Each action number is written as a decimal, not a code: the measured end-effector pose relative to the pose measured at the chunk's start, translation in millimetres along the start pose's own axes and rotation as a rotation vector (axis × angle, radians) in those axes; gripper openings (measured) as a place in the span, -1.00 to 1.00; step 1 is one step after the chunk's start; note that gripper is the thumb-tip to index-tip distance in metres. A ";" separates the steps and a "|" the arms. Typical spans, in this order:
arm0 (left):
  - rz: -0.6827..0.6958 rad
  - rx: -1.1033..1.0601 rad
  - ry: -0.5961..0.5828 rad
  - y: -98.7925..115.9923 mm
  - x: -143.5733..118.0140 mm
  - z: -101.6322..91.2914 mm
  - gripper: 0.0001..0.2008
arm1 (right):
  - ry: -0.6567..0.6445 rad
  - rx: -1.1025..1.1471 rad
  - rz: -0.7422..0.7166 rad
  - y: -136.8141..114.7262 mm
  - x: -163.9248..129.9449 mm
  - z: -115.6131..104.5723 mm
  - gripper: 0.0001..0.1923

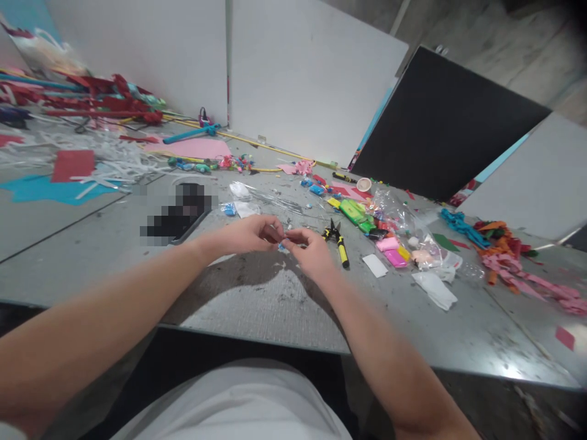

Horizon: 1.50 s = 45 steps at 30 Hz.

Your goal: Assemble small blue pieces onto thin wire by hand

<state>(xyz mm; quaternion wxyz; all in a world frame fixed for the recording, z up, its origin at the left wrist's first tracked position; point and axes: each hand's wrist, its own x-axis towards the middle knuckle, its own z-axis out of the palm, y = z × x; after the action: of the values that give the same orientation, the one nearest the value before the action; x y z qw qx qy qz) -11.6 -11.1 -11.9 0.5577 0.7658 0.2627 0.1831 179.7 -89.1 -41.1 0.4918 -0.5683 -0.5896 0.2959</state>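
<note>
Above the grey table [229, 318], my left hand [250, 234] and my right hand [308, 247] meet fingertip to fingertip. Both pinch a small blue and white piece [283, 247], mostly covered by the fingers; its kind is too small to make out. Just right of my right hand lie pliers [342, 252] with yellow and black handles, jaws pointing away. Behind the hands rests a bundle of thin clear or metallic strips [275, 200]. A small blue packet [228, 209] and white tissue [245, 209] lie beyond my left hand.
A dark phone-like object [195, 211], partly pixelated, lies left. Colourful clay packets [355, 214], clear plastic wrapping [394, 211] and white paper pieces [375, 266] spread to the right. Crepe paper strips [504, 263] lie far right, white shredded paper [114, 159] far left. White panels [302, 73] stand behind.
</note>
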 end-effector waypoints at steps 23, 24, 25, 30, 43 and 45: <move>-0.062 0.061 0.131 -1.1 3.2 -1.3 -0.71 | 0.018 -0.084 -0.184 -6.2 -6.8 3.3 -0.88; -0.056 0.048 0.132 0.6 2.7 -0.7 -0.71 | 0.001 -0.086 -0.162 -6.2 -7.5 4.3 -0.87; -0.055 0.037 0.134 2.4 2.1 0.1 -0.71 | -0.011 -0.092 -0.146 -6.0 -7.8 4.5 -0.87; -0.062 -0.044 0.066 8.2 -1.6 2.6 -0.68 | 0.035 -0.174 -0.192 -3.7 -5.8 -0.6 -0.87; -0.002 0.169 0.116 -0.9 1.8 -1.2 -0.64 | -0.062 -0.294 -0.236 3.4 0.5 0.4 -0.91; 0.004 0.209 0.134 -0.6 1.6 -1.1 -0.65 | -0.040 -0.272 -0.222 1.9 0.3 0.9 -0.94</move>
<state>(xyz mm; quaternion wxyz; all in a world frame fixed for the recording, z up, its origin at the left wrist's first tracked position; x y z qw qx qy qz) -11.1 -9.2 -12.2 0.4558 0.8061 0.3158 0.2067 179.7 -88.3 -43.0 0.4282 -0.5549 -0.6930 0.1688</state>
